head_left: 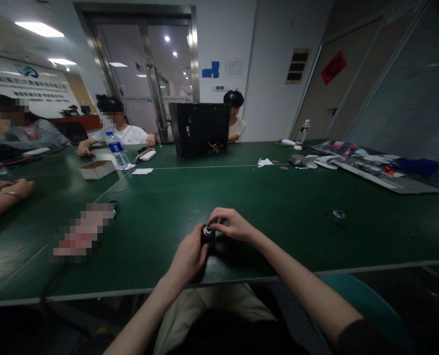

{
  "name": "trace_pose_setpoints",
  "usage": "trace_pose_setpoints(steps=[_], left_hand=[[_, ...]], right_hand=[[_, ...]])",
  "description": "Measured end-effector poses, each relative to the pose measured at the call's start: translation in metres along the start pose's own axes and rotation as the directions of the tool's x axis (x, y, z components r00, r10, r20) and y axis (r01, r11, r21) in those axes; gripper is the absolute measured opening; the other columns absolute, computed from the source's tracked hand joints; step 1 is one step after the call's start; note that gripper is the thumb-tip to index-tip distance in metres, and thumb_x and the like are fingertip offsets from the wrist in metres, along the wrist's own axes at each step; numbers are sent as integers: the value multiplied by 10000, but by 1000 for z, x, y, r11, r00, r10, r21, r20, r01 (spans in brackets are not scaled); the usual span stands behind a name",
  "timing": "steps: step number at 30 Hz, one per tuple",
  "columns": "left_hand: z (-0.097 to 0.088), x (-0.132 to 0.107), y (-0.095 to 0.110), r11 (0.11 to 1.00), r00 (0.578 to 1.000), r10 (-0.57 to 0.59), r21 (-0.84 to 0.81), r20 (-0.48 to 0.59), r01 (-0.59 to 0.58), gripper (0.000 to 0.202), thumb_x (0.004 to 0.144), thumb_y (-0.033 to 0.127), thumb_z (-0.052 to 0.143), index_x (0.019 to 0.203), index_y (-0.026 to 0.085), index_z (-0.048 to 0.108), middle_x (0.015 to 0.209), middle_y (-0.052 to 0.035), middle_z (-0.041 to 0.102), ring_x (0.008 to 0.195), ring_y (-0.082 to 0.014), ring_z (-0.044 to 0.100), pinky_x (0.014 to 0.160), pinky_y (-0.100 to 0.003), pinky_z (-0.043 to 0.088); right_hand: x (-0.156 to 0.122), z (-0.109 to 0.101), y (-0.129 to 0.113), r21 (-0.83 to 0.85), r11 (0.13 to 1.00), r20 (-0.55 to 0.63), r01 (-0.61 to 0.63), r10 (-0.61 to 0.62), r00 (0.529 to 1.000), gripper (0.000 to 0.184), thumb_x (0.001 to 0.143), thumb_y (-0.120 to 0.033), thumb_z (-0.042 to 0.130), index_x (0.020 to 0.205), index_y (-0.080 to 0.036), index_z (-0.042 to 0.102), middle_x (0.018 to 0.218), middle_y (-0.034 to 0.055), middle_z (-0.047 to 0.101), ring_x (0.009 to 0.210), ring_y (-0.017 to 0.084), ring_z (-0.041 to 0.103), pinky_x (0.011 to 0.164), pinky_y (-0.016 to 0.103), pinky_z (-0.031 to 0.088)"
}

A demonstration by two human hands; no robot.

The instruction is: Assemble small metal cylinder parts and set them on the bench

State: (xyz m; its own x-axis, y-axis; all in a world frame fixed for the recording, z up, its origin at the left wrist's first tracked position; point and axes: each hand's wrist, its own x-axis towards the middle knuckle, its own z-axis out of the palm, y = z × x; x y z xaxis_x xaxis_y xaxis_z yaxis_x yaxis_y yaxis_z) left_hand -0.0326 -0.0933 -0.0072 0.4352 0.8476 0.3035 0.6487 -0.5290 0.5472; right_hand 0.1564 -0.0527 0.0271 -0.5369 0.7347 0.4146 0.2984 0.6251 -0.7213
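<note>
Both my hands meet over the near edge of a dark green table (263, 197). My left hand (188, 255) is closed round a small dark cylinder (208, 235) with a pale metal top, holding it upright just above the table. My right hand (231, 224) curls over the cylinder from the right, fingertips pinched at its top. What the fingertips grip there is too small to make out.
A small dark round part (338, 214) lies to the right. A black computer case (200, 129) stands mid-table, with a water bottle (117, 150) and an open cardboard box (96, 168) at left. Other people sit along the far and left sides. Loose parts and printed sheets (374, 167) cover the right.
</note>
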Motion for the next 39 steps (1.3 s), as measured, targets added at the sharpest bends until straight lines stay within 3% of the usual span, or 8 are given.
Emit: trace_pose_setpoints(steps=[39], left_hand=[[-2, 0, 0, 1000, 1000, -9, -12, 22, 9, 398, 830, 147, 439, 1220, 167, 365, 1093, -130, 597, 963, -248, 600, 835, -371, 468]], right_hand=[[0, 2, 3, 7, 1000, 2, -8, 8, 1000, 100, 809, -236, 607, 850, -160, 658, 882, 42, 607, 758, 125, 575, 650, 228, 463]])
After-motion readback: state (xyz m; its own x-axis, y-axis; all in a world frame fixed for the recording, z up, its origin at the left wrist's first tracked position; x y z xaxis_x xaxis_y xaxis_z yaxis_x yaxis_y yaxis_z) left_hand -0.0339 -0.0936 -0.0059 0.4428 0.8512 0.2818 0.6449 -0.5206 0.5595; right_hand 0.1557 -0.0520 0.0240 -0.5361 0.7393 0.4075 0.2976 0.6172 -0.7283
